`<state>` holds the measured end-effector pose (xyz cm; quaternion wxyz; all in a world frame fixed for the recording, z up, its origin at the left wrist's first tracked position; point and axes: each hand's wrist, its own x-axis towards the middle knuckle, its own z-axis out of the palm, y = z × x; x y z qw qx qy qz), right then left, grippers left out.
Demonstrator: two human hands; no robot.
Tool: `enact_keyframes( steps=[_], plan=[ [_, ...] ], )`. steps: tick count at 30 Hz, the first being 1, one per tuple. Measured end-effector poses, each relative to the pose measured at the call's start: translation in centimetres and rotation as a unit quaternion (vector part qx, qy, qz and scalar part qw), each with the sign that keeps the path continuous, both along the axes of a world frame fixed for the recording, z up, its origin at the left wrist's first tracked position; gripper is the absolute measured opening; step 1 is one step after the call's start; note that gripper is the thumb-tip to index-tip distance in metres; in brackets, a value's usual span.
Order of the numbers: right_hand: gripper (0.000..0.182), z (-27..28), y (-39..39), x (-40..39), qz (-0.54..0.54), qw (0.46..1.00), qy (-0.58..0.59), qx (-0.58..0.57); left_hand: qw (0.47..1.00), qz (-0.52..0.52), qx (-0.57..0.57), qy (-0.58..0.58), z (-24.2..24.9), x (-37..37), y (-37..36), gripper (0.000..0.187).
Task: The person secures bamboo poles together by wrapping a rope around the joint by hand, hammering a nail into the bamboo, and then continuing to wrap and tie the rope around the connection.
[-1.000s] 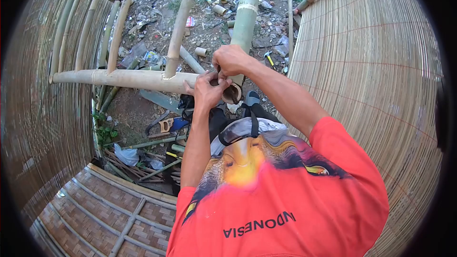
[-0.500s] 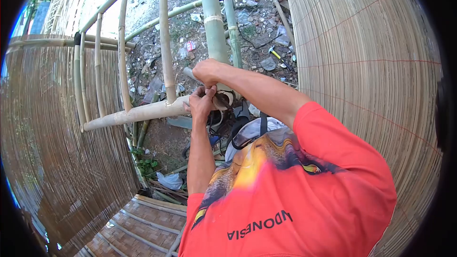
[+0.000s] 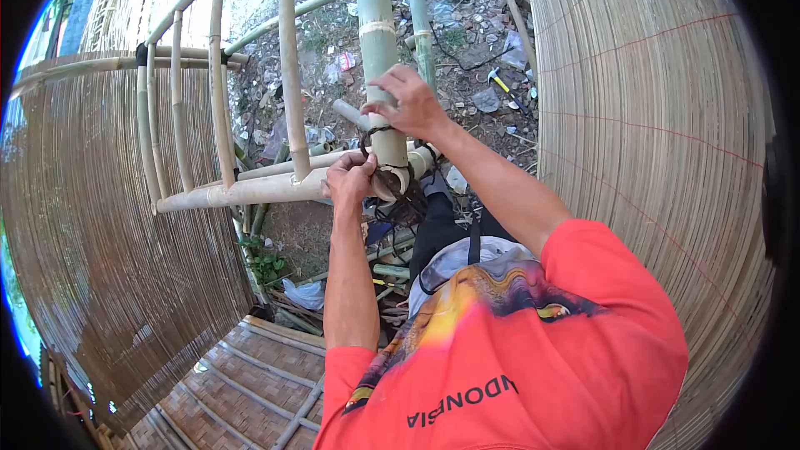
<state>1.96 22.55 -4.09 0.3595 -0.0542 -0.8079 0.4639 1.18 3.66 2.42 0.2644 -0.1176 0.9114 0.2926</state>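
A thick upright bamboo post (image 3: pixel 379 50) meets a horizontal bamboo rail (image 3: pixel 258 190) whose open hollow end faces me. Dark cord (image 3: pixel 367 140) loops around the post's lower part, and more strands hang in a tangle below the joint. Just left of the post, my left hand (image 3: pixel 348 179) rests at the rail's end, thumb and fingers pinched on the cord. My right hand (image 3: pixel 410 106) is raised in front of the post above the loop, its fingers curved and apart, with nothing visible in them.
Thin bamboo balusters (image 3: pixel 292 67) rise from the rail on the left. Slatted bamboo screens (image 3: pixel 633 117) stand at both sides. A yellow-handled hammer (image 3: pixel 504 85) lies on littered ground beyond. A woven floor with bamboo strips (image 3: pixel 250 375) is at lower left.
My right hand has lifted away from the joint and its fingers have spread. The cord loop around the post now shows. My left hand stays at the rail's end.
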Motion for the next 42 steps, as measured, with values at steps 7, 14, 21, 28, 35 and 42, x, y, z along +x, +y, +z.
enact_keyframes(
  steps=[7, 14, 21, 28, 35, 42],
  plan=[
    [0.034, -12.2, 1.2, 14.0, -0.26, 0.912, -0.274, -0.162, 0.993, -0.029, 0.106, -0.046, -1.9, -1.8, -1.5, 0.012],
    [0.035, -26.5, -5.2, 23.8, -0.154, 0.785, -0.558, -0.219, 0.982, -0.085, 0.148, -0.084, -2.0, -2.9, -1.7, 0.011],
    [0.053, -43.9, -17.8, 24.0, 0.093, 0.696, -0.67, -0.243, 0.986, -0.09, 0.139, 0.018, -3.8, -1.8, -3.3, 0.027],
    [0.064, -60.7, -32.1, 19.8, 0.284, 0.751, -0.594, 0.048, 0.994, -0.053, 0.078, 0.058, -8.9, -2.7, -2.6, 0.038],
    [0.033, -71.0, -36.0, 21.5, 0.368, 0.625, -0.684, 0.073, 0.994, -0.062, 0.052, 0.076, -11.9, -4.2, -2.6, 0.038],
    [0.017, -53.5, -26.2, 23.8, 0.368, 0.738, -0.565, -0.029, 0.982, -0.036, 0.156, 0.094, -5.6, -1.0, -4.6, 0.038]
  ],
)
